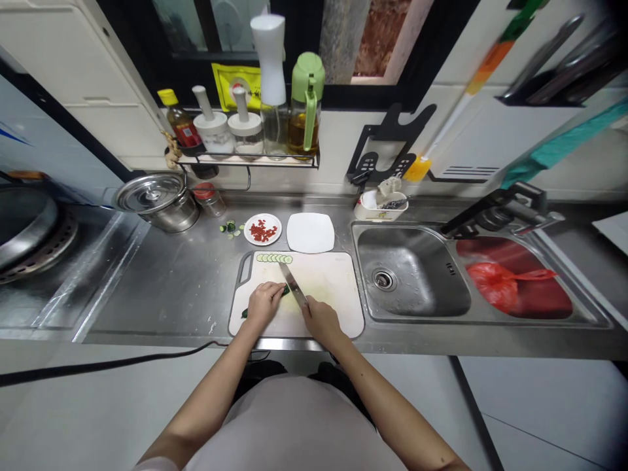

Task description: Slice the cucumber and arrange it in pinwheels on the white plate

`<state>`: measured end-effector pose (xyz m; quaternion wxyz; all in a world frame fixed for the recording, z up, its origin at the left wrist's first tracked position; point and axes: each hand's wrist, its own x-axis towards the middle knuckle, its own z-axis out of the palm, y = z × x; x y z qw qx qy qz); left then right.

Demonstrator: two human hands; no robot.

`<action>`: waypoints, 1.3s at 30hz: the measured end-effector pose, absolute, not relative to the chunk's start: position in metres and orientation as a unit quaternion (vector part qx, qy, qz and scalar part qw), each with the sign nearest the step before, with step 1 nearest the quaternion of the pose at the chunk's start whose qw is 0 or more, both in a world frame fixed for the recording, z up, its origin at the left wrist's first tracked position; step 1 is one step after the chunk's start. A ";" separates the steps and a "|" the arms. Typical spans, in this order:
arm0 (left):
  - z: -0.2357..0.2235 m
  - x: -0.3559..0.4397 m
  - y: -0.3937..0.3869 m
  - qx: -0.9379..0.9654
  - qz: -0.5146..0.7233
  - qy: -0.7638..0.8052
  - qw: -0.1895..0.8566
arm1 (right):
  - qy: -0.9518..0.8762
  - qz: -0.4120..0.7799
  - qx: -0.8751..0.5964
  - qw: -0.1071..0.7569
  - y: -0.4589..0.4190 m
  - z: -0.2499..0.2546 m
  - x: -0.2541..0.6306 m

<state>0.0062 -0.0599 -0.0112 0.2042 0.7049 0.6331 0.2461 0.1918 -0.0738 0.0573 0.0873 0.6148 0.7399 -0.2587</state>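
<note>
Left hand [263,304] holds what seems a cucumber [285,290]; right hand [321,320] grips a knife [294,286].

Cuke slices [273,258] on brd [338,284], plates [311,233] bhd, sink [422,255] R, pot [173,216] bk L.

Kitchen. Evidence: cutting board [318,325] is lying beneath the fingers [275,288]; sink [417,265] is sitting to their right; pan [29,209] and burner [63,230] are standing far to their left; green-lidded bottle [308,82] and condiment jars [248,134] are lining a rack [289,165] beyond them.
</note>
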 end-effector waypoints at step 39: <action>-0.028 0.007 -0.064 0.745 0.299 0.585 0.119 | 0.740 -0.291 0.588 0.146 -0.083 0.074 0.200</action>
